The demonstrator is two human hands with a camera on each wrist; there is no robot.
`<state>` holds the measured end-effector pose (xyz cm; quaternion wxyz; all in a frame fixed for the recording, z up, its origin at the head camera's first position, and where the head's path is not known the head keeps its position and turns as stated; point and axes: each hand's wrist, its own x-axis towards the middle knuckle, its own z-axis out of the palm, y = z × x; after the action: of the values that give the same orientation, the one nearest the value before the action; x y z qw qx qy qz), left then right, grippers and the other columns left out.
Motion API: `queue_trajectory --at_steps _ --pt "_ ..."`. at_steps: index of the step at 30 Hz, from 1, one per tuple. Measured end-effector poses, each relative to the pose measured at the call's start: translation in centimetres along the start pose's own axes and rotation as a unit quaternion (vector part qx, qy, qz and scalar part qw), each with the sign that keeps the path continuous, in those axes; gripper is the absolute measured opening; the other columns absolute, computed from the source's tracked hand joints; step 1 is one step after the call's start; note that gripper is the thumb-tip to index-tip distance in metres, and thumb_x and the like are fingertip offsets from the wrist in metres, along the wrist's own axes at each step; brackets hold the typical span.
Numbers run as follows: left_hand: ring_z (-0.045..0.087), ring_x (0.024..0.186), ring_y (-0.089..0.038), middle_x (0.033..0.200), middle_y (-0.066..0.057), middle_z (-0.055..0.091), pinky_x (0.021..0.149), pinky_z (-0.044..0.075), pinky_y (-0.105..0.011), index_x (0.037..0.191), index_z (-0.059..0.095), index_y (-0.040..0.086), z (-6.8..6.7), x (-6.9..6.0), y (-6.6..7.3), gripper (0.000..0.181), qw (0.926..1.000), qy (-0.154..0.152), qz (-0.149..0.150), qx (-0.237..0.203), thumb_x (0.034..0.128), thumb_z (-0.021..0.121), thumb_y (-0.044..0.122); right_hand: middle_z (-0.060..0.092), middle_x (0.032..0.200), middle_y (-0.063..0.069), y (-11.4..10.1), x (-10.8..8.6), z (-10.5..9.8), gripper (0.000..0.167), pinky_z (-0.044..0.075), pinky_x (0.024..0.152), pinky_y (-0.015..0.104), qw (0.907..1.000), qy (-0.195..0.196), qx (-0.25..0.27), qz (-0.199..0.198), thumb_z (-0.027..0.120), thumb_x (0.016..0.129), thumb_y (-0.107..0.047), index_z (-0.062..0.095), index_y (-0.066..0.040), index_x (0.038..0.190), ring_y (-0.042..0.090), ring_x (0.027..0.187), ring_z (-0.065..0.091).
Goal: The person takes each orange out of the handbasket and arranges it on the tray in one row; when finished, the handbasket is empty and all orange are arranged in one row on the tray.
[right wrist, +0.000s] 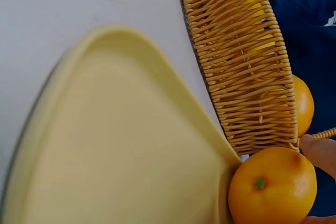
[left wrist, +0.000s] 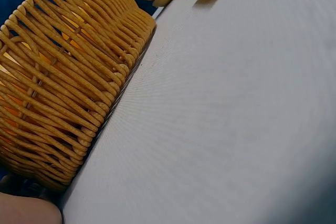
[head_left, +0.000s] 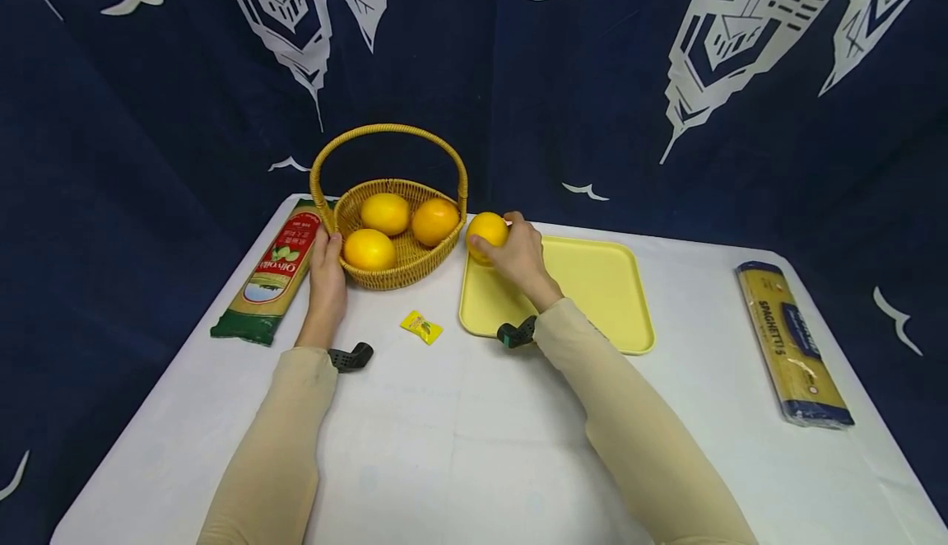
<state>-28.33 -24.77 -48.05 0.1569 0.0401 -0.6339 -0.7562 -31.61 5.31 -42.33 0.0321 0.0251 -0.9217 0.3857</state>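
A wicker basket with a tall handle holds several orange fruits. My left hand rests against the basket's left side, fingers along its wall; the left wrist view shows the weave close up and only a bit of the hand. With thumb and fingers my right hand grips another orange fruit at the back left corner of a yellow tray. In the right wrist view this fruit is beside the basket, at the tray's corner.
A small yellow wrapped candy lies between basket and tray, nearer the front. Left of the basket lies a green and red pasta packet, partly behind my left hand. A spaghetti packet lies at the table's right side.
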Motion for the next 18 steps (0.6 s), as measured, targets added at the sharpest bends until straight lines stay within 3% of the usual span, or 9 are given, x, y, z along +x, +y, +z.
queue_trajectory --at_steps 7,18 --pt "0.021 0.159 -0.007 0.176 0.004 0.022 0.132 0.015 -0.024 0.17 0.019 0.022 0.1 0.0 0.0 0.057 1.0 0.005 0.0 0.002 0.116 0.035 0.031 0.055 0.149 0.022 0.3 0.0 -0.4 0.073 0.045 0.117 0.051 0.9998 0.014 0.013 0.008 0.065 0.101 -0.05 0.046 -0.001 0.152 0.039 0.14 0.048" --pt "0.024 0.158 -0.009 0.174 0.002 0.028 0.133 0.015 -0.026 0.168 0.025 0.022 0.0 -0.1 -0.1 0.054 1.0 0.007 0.004 0.004 0.1158 0.036 0.031 0.056 0.149 0.023 -0.8 -0.2 -1.2 0.065 0.042 0.119 0.05 0.9977 0.043 0.018 -0.048 0.066 0.102 -0.04 0.049 0.0 0.15 0.038 0.139 0.05"
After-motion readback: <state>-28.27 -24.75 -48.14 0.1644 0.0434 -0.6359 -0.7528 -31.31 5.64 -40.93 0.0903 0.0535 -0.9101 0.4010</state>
